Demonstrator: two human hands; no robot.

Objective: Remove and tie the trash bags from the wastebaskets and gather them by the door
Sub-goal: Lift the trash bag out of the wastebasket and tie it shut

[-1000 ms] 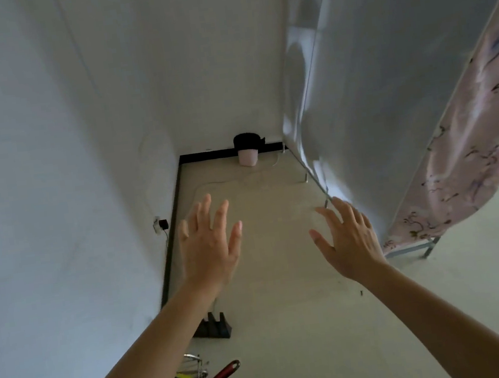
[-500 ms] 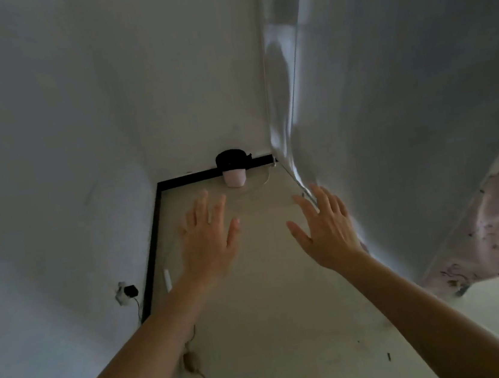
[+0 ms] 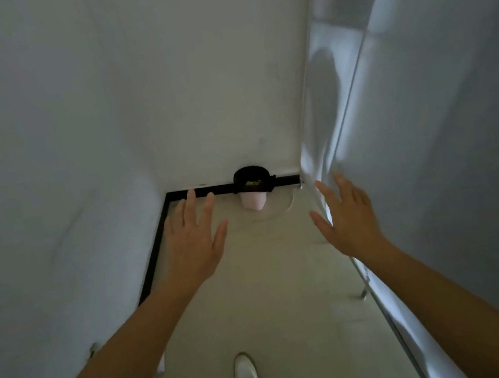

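A small pink wastebasket point(image 3: 253, 202) stands on the floor against the far wall, at the end of a narrow passage. A black trash bag point(image 3: 250, 178) lines it and is folded over its rim; something yellowish shows inside. My left hand point(image 3: 194, 244) is stretched out in front of me, fingers apart and empty, below and left of the basket. Out to the right of the basket my right hand point(image 3: 347, 219) is likewise spread and empty. Neither hand touches the basket or the bag.
White walls close the passage on the left and far end, with a black baseboard point(image 3: 153, 257). A glossy white panel on metal legs point(image 3: 427, 167) runs along the right. A thin cable point(image 3: 285, 211) lies by the basket. My white shoe point(image 3: 244, 370) steps on the pale floor.
I have walked forward down the passage; the wastebasket is nearer and larger. The floral curtain and floor items have dropped out of view. Both hands stay spread and empty.
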